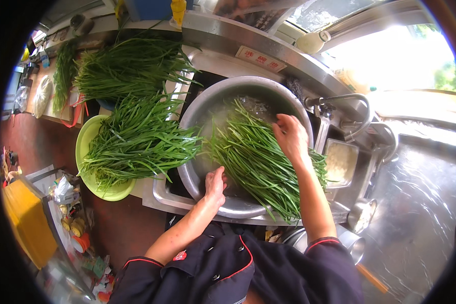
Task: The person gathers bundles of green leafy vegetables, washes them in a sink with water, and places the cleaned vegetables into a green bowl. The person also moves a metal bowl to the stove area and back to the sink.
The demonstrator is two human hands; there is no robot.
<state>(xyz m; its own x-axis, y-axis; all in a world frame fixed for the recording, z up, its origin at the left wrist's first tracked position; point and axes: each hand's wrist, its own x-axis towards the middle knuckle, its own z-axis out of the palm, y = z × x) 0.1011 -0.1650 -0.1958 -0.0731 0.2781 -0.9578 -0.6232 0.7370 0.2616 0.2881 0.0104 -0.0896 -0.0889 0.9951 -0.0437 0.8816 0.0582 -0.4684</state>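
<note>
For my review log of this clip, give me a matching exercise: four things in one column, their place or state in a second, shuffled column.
Things:
1. left hand
2. right hand
3. green basin
4. faucet

Places or states:
A. right of the steel bowl, over the sink
B. on the steel bowl's near rim
C. on the greens in the bowl
D. left of the bowl, heaped with greens

Pairs: 1-B, 2-C, 3-D, 4-A. The steel bowl holds water and long-leaved greens.
</note>
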